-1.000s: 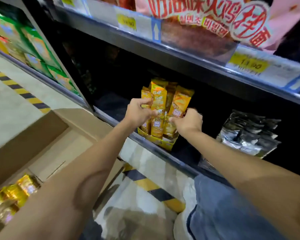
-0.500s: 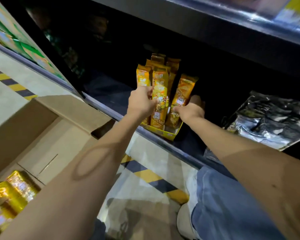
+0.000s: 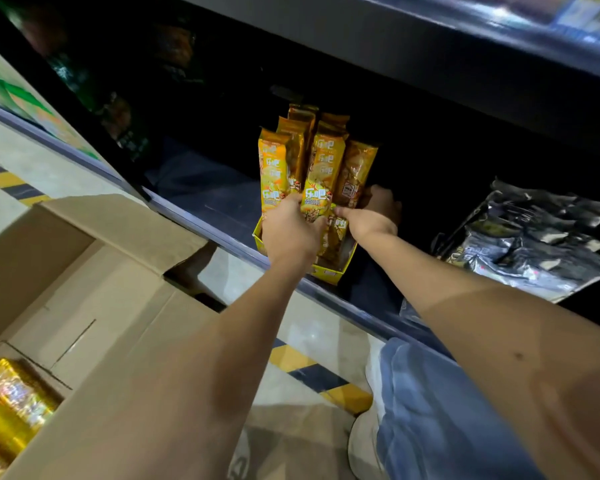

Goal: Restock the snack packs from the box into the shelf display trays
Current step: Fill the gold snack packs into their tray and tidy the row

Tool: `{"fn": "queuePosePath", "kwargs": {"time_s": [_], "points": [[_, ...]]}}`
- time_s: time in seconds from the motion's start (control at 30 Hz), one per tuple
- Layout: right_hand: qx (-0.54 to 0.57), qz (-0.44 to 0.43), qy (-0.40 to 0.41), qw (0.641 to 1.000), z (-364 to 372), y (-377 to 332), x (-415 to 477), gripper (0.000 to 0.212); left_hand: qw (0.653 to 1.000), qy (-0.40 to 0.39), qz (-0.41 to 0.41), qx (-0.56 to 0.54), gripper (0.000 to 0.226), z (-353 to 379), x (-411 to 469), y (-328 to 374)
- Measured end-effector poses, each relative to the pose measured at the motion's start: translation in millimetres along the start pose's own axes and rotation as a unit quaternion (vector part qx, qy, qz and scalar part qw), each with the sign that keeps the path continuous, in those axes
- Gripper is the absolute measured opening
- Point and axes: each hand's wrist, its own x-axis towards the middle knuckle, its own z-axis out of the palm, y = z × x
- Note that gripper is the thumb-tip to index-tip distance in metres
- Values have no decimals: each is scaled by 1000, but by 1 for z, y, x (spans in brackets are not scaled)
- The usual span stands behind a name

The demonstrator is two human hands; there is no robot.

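Several orange-yellow snack packs (image 3: 321, 157) stand upright in a yellow display tray (image 3: 329, 273) at the front of the dark lower shelf. My left hand (image 3: 291, 230) grips the front packs from the left side. My right hand (image 3: 369, 216) holds the packs from the right, fingers curled behind them and thumb across the front. An open cardboard box (image 3: 94, 306) sits at the lower left, with gold snack packs (image 3: 11, 407) showing in its bottom corner.
A stack of silver-black foil bags (image 3: 530, 244) lies on the same shelf to the right of the tray. The metal shelf edge (image 3: 201, 226) runs diagonally in front. The upper shelf (image 3: 430, 39) overhangs above. My knee in blue jeans (image 3: 440, 414) is at the bottom right.
The view has dropped and closed in on the lower shelf. Both hands have slid lower on the packs, toward the tray, and stay pressed against them.
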Motion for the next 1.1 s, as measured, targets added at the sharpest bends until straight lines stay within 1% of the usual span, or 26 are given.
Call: {"fn": "queuePosePath", "kwargs": {"time_s": [0.1,0.23,0.3,0.37,0.43,0.5,0.57,0.63,0.8,0.87,0.97,1.03,1.1], "points": [[6,-17,23,1000,3,0,1,65,1000,19,12,10,30,3,-4,2],[6,-28,43,999,4,-2,4,62,999,27,4,-18,46,1,-3,-10],[9,-28,41,999,5,-4,5,59,999,30,-4,-27,49,-2,2,-18],[9,-31,40,999,7,-6,5,53,999,26,-12,-19,45,-3,3,-19],[7,-38,45,998,7,-5,3,44,1000,27,-6,-3,37,-3,2,-18],[3,-43,56,998,7,-5,2,40,999,37,4,13,30,-4,-2,-15],[-6,-46,67,997,8,-5,1,40,999,44,11,27,31,-6,-4,-15],[-10,-46,74,996,9,-4,1,41,998,49,13,23,38,-8,-5,-14],[-1,-44,64,997,7,-7,-3,40,998,50,34,19,46,-19,-6,-13],[-5,-40,60,997,6,-8,-7,47,997,60,36,12,46,-23,-7,-13],[-62,-22,40,997,5,-9,-16,56,998,60,33,6,45,-27,-7,-11],[-109,-17,24,994,-1,-10,-25,55,999,43,29,8,46,-30,-7,-11],[-137,-36,21,990,-12,-13,-36,51,999,19,35,15,49,-34,-9,-11]]}}
